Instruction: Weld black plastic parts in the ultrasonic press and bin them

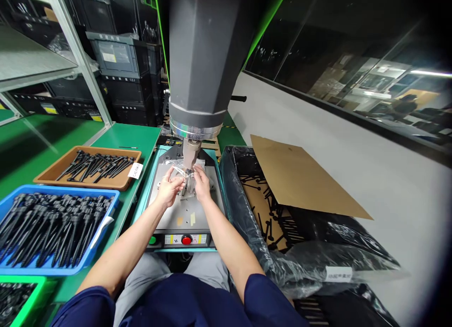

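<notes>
In the head view my left hand [170, 187] is closed in a pinch just left of the metal press head [191, 151]. A thin, pale, looped piece [179, 171] shows at its fingertips, too small to name. My right hand [201, 183] is also closed, its fingertips at the small dark part [189, 172] under the press head. What those fingers hold is partly hidden. Both hands are above a metal fixture [187, 193] on the grey machine plate [169, 217].
A brown tray [123, 181] and a blue tray [95, 269] of black screw-like parts stand left, with a green bin [35, 296] nearer. Right is a box lined with black plastic [243, 223], partly under a cardboard sheet [303, 176]. A red button [186, 240] is on the machine's front.
</notes>
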A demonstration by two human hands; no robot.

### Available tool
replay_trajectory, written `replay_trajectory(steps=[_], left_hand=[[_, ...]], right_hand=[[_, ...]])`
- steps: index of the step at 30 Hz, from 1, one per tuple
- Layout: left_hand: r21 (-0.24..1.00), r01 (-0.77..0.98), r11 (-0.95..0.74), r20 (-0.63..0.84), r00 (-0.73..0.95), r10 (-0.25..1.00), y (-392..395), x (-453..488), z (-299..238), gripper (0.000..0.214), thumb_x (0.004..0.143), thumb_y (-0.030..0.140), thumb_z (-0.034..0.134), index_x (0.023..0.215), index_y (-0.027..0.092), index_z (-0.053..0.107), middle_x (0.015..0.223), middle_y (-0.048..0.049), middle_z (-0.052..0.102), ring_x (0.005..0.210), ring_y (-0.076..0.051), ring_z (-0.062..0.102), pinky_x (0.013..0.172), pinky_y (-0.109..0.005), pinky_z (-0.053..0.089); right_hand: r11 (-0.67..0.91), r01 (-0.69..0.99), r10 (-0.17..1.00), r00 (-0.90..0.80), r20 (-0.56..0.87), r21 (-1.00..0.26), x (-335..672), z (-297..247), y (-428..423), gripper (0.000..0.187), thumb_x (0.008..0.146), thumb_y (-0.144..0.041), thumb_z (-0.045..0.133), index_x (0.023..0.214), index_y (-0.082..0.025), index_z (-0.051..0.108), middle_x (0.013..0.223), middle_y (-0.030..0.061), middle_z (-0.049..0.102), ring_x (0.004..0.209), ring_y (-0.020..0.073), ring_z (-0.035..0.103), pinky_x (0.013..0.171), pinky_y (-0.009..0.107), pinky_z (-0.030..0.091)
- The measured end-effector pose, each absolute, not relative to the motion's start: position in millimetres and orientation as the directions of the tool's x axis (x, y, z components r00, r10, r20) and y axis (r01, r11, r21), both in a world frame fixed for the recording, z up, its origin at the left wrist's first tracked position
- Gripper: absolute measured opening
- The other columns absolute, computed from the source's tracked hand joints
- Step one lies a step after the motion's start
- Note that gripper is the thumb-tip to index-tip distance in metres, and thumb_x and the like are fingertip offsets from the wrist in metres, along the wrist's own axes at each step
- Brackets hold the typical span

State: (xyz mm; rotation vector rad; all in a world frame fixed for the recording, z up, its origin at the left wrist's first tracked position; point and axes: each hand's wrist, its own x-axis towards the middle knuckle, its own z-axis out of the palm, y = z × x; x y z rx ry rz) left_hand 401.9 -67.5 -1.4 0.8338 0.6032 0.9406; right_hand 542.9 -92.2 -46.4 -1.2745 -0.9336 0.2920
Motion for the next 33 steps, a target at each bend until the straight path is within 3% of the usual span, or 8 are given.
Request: replay_trajectory(steps=[8,15,21,28,33], left_hand=[[0.852,-0.392,0.345,-0.139,0.467,0.873,-68.1,406.1,-5.1,0.103,0.064,0.013,0.080,0.151,0.018,0.025,0.068,0.0015,0.067,0.053,-0.009,0.062,0.049,-0.017,0.050],[0.849,-0.388,0.358,-0.170,0.441,0.881,-71.3,406.2,-3.6,0.101,0.063,0.012,0.081,0.149,0.015,0.027,0.063,0.0039,0.063,0.054,-0.010,0.063,0.051,-0.018,0.051],[0.859,-0.378,0.344,-0.157,0.446,0.881,-70.3,404.2,-8.8,0.099,0.065,0.015,0.081,0.149,0.017,0.028,0.064,0.0051,0.063,0.052,-0.009,0.061,0.050,-0.018,0.050],[0.871,-0.356,0.338,-0.164,0.437,0.884,-69.4,402.3,-10.2,0.089,0.067,0.017,0.080,0.143,0.014,0.034,0.075,-0.0015,0.068,0.054,-0.009,0.063,0.050,-0.019,0.049],[0.899,-0.273,0.342,-0.207,0.423,0.882,-78.7,391.7,-3.3,0.084,0.065,0.022,0.083,0.137,0.013,0.040,0.080,-0.0037,0.068,0.059,-0.010,0.064,0.053,-0.020,0.049]], right_hand=[[0.244,0.390,0.659,0.605,0.447,-0.888,584.7,-56.6,-84.6,0.041,0.089,-0.042,0.052,0.120,-0.019,0.066,0.156,0.0092,0.033,0.143,0.0236,0.031,0.116,0.042,0.027],[-0.042,0.384,0.796,0.571,0.202,-0.922,582.7,-85.5,-89.0,0.024,0.082,-0.026,0.063,0.102,-0.018,0.074,0.145,0.0123,0.049,0.140,0.0293,0.037,0.115,0.050,0.028],[-0.037,0.648,0.872,0.393,0.293,-0.760,575.1,-91.7,-123.2,0.023,0.083,-0.020,0.062,0.101,-0.016,0.076,0.145,0.0144,0.050,0.144,0.0328,0.030,0.117,0.048,0.025],[-0.024,0.760,0.890,0.312,0.333,-0.649,563.0,-107.3,-174.3,0.026,0.086,-0.020,0.055,0.102,-0.017,0.075,0.124,0.0140,0.065,0.130,0.0289,0.049,0.113,0.049,0.034],[-0.006,0.767,0.830,0.362,0.424,-0.641,552.4,-109.2,-215.5,0.026,0.087,-0.020,0.051,0.094,-0.018,0.076,0.114,0.0127,0.069,0.124,0.0282,0.053,0.107,0.048,0.042]])
